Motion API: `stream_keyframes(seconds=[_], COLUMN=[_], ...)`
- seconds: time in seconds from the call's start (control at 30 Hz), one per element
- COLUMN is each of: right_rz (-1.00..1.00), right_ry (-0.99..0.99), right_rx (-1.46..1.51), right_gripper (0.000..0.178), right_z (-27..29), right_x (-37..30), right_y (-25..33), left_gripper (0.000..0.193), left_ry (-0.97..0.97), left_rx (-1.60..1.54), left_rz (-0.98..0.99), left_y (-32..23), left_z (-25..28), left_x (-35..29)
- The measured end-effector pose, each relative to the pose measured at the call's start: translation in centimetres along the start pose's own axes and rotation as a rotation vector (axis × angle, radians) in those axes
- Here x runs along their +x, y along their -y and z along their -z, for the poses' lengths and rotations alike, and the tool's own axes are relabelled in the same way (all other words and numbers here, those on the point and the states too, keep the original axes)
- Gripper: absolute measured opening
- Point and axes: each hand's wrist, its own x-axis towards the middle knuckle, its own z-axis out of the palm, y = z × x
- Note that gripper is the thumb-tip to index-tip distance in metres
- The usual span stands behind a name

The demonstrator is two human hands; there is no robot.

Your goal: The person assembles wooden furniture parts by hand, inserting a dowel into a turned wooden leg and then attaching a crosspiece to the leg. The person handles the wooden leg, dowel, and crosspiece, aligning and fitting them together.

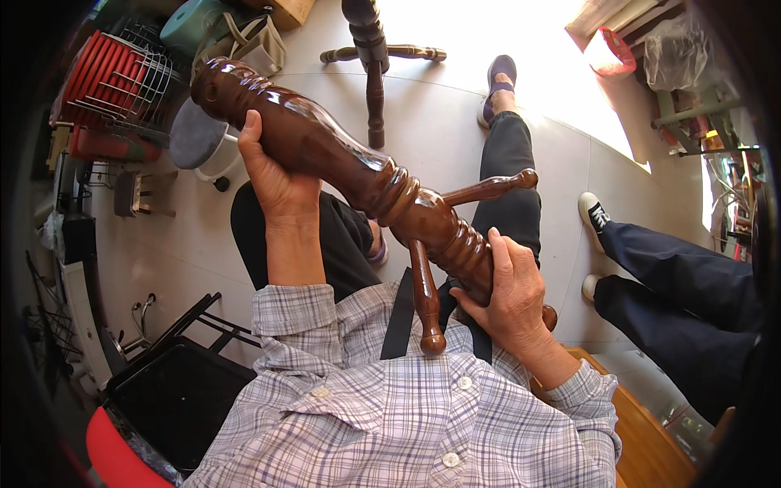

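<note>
Clasping a glossy brown turned post (358, 172) near its thick end, the left hand (285, 191) hides its fingers underneath. The right hand (517, 291) grips the ribbed opposite end.

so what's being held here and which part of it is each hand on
A glossy brown turned post: the left hand grips its thick section toward the far end; the right hand holds the ringed section near the other end.

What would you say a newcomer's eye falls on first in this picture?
First, the glossy brown turned-wood post, slanting across the centre between the left hand and right hand. Next, a similar dark stand at top centre, with brightly lit floor to its right.
</note>
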Motion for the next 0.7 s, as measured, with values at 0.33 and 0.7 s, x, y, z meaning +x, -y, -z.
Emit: stream_keyframes(seconds=[0.33, 0.7], right_rz=[-0.507, -0.443], right_ry=[0.862, 0.289], right_rx=[1.38, 0.859], right_gripper=[0.089, 0.082], right_z=[0.5, 1.8], right_x=[5.4, 1.8], right_y=[-7.0, -4.6], left_gripper=[0.075, 0.082], left_ry=[0.242, 0.169], left_rx=[-0.216, -0.133], left_rz=[0.119, 0.071], left_y=[-0.3, -0.6], left_z=[-0.7, 0.2], left_x=[-0.6, -0.8])
